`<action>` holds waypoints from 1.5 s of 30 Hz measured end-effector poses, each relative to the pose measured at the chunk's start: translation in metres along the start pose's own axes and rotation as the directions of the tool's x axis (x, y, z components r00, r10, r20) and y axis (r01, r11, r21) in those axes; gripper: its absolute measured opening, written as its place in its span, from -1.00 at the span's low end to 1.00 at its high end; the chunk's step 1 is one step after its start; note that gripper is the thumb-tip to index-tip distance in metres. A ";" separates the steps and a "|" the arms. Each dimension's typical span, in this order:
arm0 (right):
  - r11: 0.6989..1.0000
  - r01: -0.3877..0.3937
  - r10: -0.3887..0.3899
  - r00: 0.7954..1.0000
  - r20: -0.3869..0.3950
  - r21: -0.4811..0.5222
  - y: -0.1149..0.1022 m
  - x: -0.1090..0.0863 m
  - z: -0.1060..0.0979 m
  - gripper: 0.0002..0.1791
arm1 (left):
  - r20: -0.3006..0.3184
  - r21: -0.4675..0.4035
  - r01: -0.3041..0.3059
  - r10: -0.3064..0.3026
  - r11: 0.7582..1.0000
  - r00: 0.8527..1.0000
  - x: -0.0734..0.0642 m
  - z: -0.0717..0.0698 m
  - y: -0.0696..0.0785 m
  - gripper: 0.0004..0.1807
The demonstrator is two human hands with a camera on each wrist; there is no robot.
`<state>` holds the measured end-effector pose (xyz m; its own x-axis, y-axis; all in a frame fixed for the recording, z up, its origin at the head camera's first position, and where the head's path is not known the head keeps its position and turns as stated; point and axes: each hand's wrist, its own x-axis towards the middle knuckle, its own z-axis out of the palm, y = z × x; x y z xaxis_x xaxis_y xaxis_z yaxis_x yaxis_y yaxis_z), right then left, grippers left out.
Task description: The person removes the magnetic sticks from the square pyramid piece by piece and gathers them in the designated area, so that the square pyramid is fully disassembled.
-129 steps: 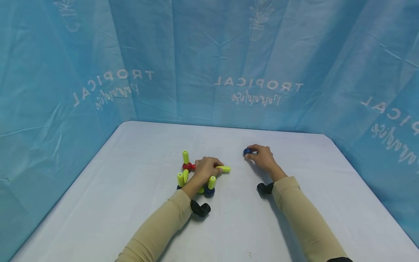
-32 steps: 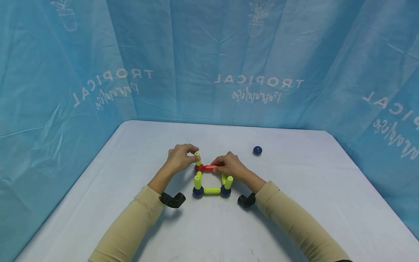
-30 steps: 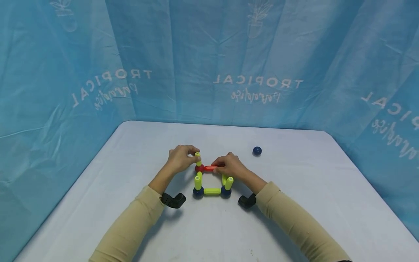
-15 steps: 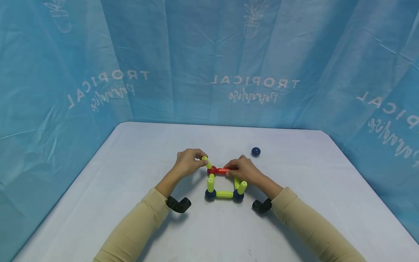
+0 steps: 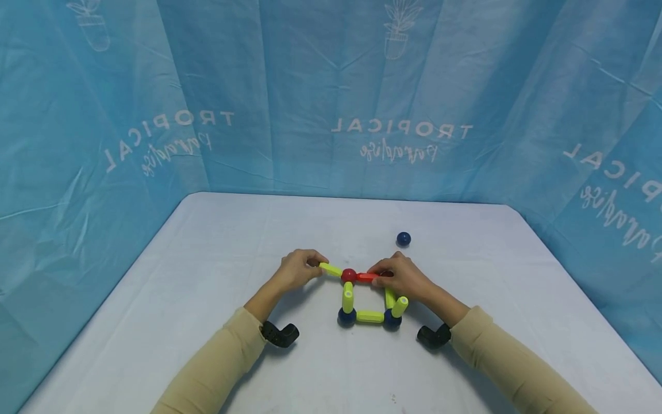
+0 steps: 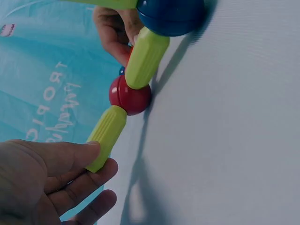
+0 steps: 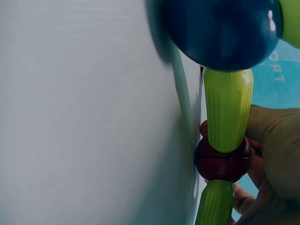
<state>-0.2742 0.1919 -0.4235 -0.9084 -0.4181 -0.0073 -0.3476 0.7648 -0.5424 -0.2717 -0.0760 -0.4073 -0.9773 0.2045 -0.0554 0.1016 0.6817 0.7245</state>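
A magnetic ball-and-rod frame lies on the table, its four sides meeting at balls. My left hand (image 5: 300, 268) pinches the free end of a yellow-green rod (image 6: 108, 133) between thumb and fingers. That rod runs leftward from the red ball (image 5: 349, 276) at the back-left corner. My right hand (image 5: 404, 277) grips the back-right corner, fingers around a dark red ball (image 7: 224, 159) beside the end of the red rod (image 5: 366, 278). Blue balls (image 5: 347, 317) form the front corners, each bearing a raised yellow-green rod (image 5: 400, 307). Part of the right corner is hidden behind the right hand.
A loose blue ball (image 5: 404, 239) sits on the white table (image 5: 233, 230) behind the right hand. A blue printed curtain (image 5: 310, 86) hangs around the table's back and sides. Dark wrist cameras (image 5: 280, 334) jut out below both wrists.
The right hand has left the blue ball and holds the frame. Both hands have shifted the frame right and slightly nearer. The left-hand rod has swung from upright down to the left.
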 end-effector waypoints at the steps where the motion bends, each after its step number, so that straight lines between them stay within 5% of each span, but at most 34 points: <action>1: 1.000 0.003 -0.003 1.000 0.002 0.001 0.000 -0.001 0.000 -0.72 | -0.001 -0.004 0.005 -0.005 1.000 1.000 -0.001 0.000 -0.001 -0.80; 13: 0.999 0.034 -0.034 0.999 -0.006 0.040 -0.015 0.010 -0.005 -0.60 | 0.004 -0.070 0.004 -0.003 0.998 1.000 -0.005 0.008 -0.012 -0.81; 25: 0.995 0.073 -0.077 0.996 0.045 0.071 -0.033 0.020 0.008 -0.55 | -0.016 -0.045 0.000 -0.001 0.999 1.000 -0.009 0.010 -0.010 -0.84; 40: 0.996 0.087 -0.087 0.996 0.037 -0.020 -0.034 0.021 0.015 -0.63 | -0.057 0.032 -0.115 0.117 0.993 0.992 -0.010 0.015 -0.014 -0.83; 45: 0.994 0.104 -0.103 0.994 0.034 -0.020 -0.034 0.022 0.016 -0.66 | -0.060 0.017 -0.109 0.110 0.994 0.992 -0.010 0.012 -0.017 -0.81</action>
<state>-0.2788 0.1490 -0.4183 -0.8592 -0.5112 0.0202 -0.4448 0.7269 -0.5233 -0.2612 -0.0813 -0.4266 -0.9696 0.2355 0.0662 0.2108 0.6672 0.7144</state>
